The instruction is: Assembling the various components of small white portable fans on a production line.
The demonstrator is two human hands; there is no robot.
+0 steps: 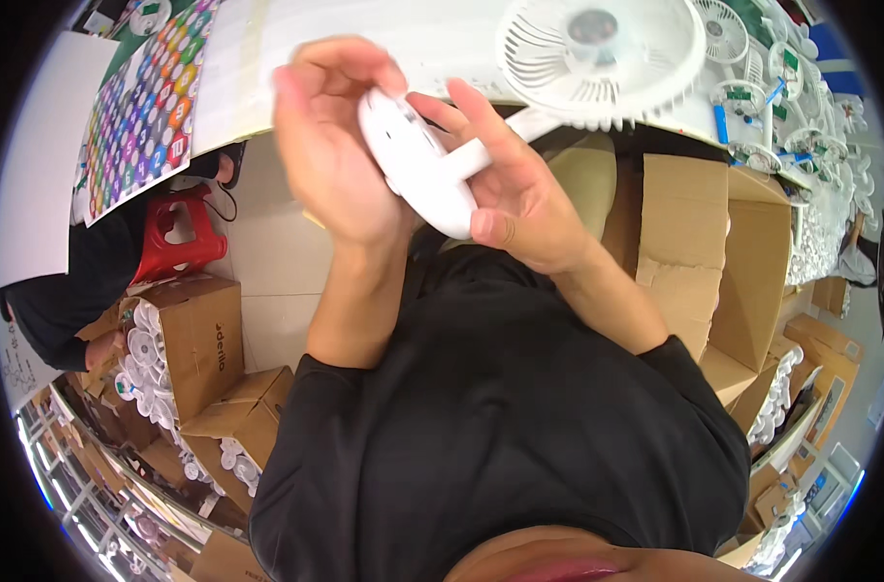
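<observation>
White tabletop spans the far side, with cardboard boxes left and right. Right hand grips a small white fan — thumb pressed on the base's near end, fingers spread around the stem; its head reaches far right over the tabletop. Left hand cups beside the base, fingers loosely bent, apart — whether they touch, I cannot tell.

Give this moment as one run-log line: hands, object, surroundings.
Left hand: cupped beside fan base, contact unclear | Right hand: holding white fan, thumb on base | Fan: base tilted | Nearby: open cardboard box, right
</observation>
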